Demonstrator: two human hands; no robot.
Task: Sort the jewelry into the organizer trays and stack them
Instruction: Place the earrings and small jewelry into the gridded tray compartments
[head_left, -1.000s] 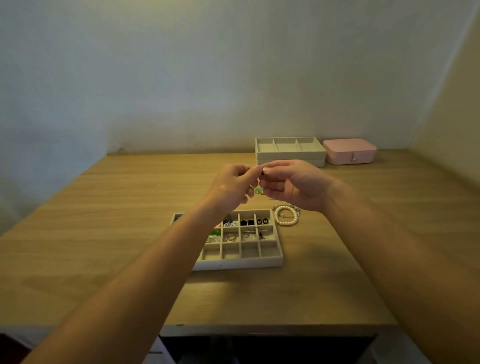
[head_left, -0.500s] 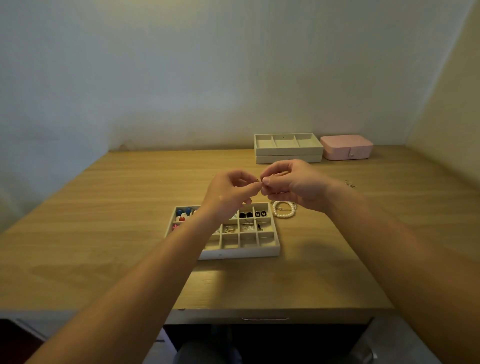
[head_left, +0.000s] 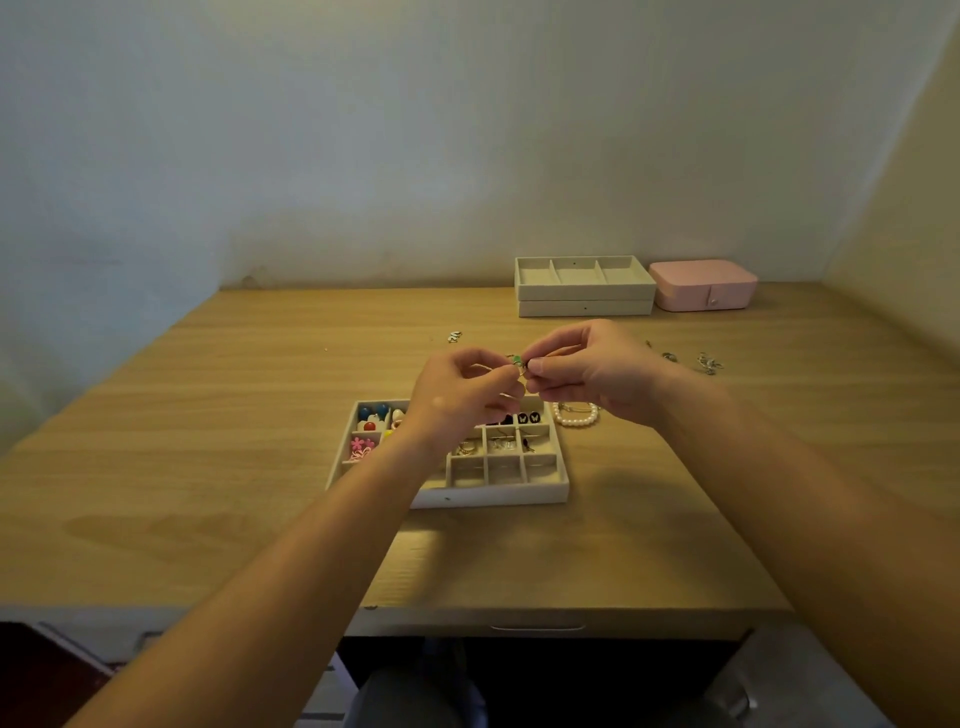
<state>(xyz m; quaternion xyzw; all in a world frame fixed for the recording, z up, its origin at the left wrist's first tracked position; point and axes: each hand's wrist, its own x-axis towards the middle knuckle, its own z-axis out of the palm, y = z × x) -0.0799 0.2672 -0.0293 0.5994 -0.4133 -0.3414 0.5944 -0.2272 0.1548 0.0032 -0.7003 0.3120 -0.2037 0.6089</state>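
The left hand (head_left: 462, 395) and the right hand (head_left: 597, 374) are up in the air with curled fingers, and their fingertips pinch one little green piece (head_left: 517, 359) between them, one hand from each side. The piece hangs over the back row of the tray (head_left: 493, 496), so the tray lies straight down from the fingers and a bit toward the person. The empty boxes look to be in the front row on the right, likely closer to the right hand, and the pearl bracelet (head_left: 574, 415) lies just beside the tray.
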